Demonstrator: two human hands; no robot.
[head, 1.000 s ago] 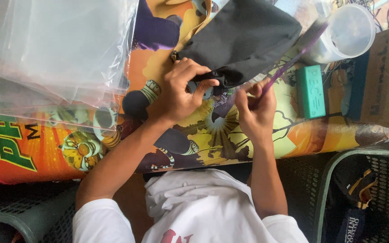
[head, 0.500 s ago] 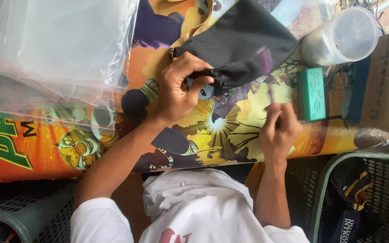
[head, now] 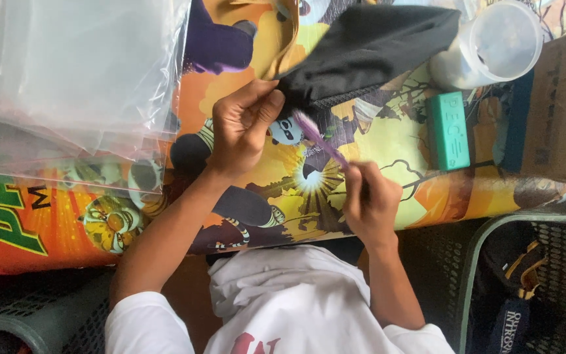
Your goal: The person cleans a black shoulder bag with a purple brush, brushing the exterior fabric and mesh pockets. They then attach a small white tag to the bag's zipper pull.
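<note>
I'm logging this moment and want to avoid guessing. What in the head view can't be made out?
- Purple tool: motion-blurred; its kind is unclear, and its handle end is hidden inside the right hand.
- Black fabric: its pinched corner is covered by the left hand; what sort of item it is cannot be told.
- Clear bags: cut off by the top and left edges.
- Cardboard box: cut off by the right edge.

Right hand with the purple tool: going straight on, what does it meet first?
Most likely the black cloth, at the corner pinched by the left hand; the purple tool in the right hand ends just short of it, depth unclear.
</note>
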